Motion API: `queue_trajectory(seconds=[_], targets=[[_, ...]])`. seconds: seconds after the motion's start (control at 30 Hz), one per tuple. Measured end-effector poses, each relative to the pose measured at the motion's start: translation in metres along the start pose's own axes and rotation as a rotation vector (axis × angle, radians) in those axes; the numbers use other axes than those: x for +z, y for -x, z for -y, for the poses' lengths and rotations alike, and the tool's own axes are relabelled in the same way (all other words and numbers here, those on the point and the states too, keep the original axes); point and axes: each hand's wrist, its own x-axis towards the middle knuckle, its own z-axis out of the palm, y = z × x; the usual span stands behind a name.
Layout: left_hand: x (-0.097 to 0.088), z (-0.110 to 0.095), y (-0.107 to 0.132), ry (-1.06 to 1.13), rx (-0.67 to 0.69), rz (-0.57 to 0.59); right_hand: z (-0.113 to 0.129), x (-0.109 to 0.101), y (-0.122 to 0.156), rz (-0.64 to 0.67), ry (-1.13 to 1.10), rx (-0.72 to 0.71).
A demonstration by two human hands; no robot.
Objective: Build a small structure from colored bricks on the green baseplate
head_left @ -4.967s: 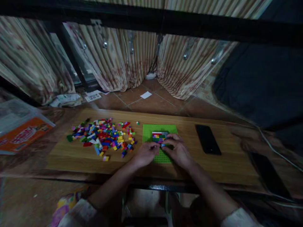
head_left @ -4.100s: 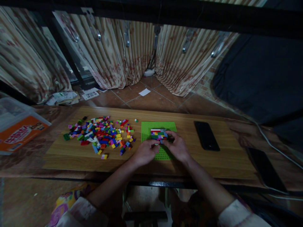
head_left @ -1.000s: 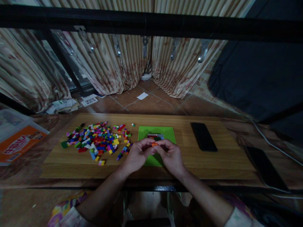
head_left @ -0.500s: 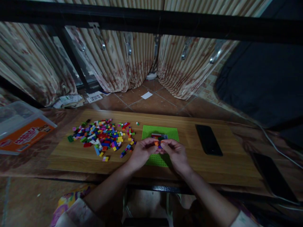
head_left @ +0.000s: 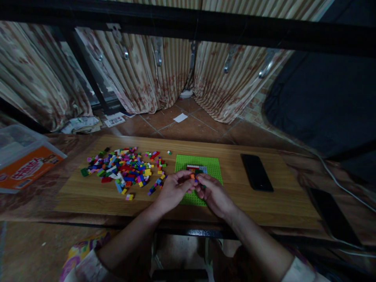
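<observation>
My left hand (head_left: 173, 188) and my right hand (head_left: 214, 193) meet fingertip to fingertip over the green baseplate (head_left: 213, 167) on the wooden table (head_left: 282, 201). Both pinch a small cluster of bricks (head_left: 194, 177), orange with a bit of purple, held just above the plate. Behind my fingers a small multicoloured brick build (head_left: 196, 169) sits on the plate, partly hidden. A pile of loose coloured bricks (head_left: 125, 169) lies to the left of the plate.
A black phone (head_left: 256, 172) lies on the table right of the plate, and a second dark phone (head_left: 331, 215) near the right edge. An orange and clear box (head_left: 26, 164) stands at the far left. Curtains and a tiled floor lie beyond.
My hands lifted off the build on the plate and came together holding small bricks just above it. Since half a second ago they have barely moved.
</observation>
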Motion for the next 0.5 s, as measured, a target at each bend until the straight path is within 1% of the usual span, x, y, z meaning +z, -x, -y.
queue_trajectory(seconds=[0.23,0.37,0.43,0.5], targets=[[0.001,0.008,0.001,0.009,0.020,0.020,-0.007,-0.003,0.002,0.008,0.132,-0.025],[0.005,0.011,0.003,0.034,0.019,-0.005,-0.008,-0.005,0.002,0.019,0.197,-0.042],[0.008,0.012,0.004,0.039,0.031,-0.008,-0.008,-0.007,0.002,-0.001,0.201,-0.059],[0.008,0.012,0.004,0.026,0.048,-0.006,-0.006,-0.010,0.003,-0.051,0.175,-0.058]])
